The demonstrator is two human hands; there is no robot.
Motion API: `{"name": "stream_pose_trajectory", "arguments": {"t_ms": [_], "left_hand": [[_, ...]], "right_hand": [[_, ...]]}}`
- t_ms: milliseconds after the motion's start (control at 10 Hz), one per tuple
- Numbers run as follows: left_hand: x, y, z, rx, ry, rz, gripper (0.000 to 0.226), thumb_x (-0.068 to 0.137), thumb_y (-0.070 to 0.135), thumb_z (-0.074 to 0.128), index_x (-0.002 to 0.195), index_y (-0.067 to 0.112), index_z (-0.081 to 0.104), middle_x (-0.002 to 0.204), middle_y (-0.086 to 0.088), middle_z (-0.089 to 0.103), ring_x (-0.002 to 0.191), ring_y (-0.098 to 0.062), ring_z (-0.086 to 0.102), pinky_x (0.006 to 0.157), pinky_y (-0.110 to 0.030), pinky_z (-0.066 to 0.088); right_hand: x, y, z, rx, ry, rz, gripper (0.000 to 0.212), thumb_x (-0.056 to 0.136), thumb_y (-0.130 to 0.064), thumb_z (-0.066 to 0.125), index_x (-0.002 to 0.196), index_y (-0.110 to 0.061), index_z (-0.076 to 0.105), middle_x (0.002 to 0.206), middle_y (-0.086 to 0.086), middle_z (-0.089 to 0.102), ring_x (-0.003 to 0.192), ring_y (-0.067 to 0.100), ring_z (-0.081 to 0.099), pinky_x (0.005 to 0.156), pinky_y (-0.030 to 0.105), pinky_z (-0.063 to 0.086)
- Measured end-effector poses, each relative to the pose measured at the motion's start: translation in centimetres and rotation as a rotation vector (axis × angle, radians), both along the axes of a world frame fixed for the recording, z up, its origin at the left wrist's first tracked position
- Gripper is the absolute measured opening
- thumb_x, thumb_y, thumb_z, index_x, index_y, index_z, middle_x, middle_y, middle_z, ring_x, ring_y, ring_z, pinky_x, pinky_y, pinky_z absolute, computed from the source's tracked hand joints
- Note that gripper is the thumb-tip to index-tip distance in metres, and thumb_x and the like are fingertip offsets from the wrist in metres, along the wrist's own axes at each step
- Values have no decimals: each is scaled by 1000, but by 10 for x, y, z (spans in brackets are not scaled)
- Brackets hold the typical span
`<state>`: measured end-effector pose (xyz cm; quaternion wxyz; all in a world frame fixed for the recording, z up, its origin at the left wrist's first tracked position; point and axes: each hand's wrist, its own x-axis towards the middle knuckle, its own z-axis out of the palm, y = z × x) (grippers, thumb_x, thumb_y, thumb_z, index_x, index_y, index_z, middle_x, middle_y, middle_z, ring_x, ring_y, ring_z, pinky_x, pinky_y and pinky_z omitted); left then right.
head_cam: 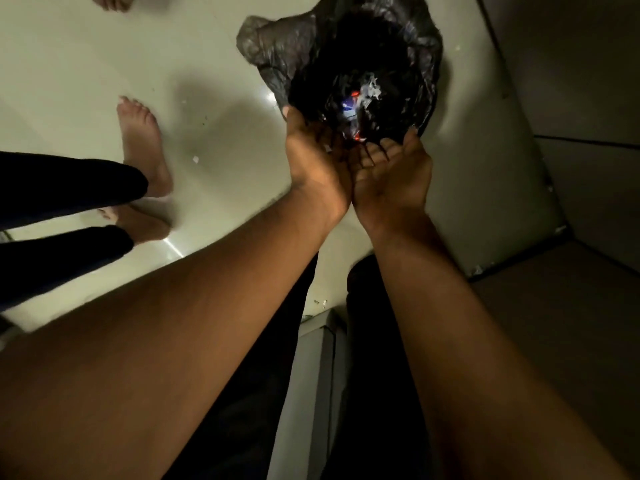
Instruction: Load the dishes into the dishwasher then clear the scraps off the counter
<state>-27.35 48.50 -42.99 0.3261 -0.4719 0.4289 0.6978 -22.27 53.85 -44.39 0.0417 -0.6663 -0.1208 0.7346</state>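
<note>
Left hand (317, 161) and right hand (391, 174): cupped open, pressed side by side, fingertips at black bag (346, 64) rim; pale floor (207, 98) open leftward.

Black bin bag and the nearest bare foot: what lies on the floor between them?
Head view: bare pale floor between bag and foot, apart from specks.

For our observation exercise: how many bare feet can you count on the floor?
3: one foot left of centre, one just below it, one cut off at the top edge.
</note>
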Motion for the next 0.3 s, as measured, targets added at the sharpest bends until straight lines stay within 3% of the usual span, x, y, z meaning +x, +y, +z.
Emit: {"name": "stream_pose_trajectory", "arguments": {"t_ms": [100,200,300], "left_hand": [[0,6,23,3,1,-27,73,104,66,33,150,11,51,143,-13,62,130,-28,61,109,-40,49],[2,14,55,-1,23,-81,71,104,65,34,147,13,55,132,-7,69,117,-21,67,93,-32,54],[12,21,104,45,63,-165,72,105,65,33,151,13,51,137,-8,66,124,-21,63,102,-33,51]], "right_hand": [[-1,4,25,-122,79,-126,65,113,-43,33,166,-9,18,169,16,28,156,31,29,127,45,25],[2,5,57,-88,94,-149,65,112,-49,31,163,-10,26,164,12,40,152,26,37,127,44,28],[9,11,107,-41,151,-175,62,112,-49,30,159,-9,37,161,10,45,150,23,40,126,41,30]]}}
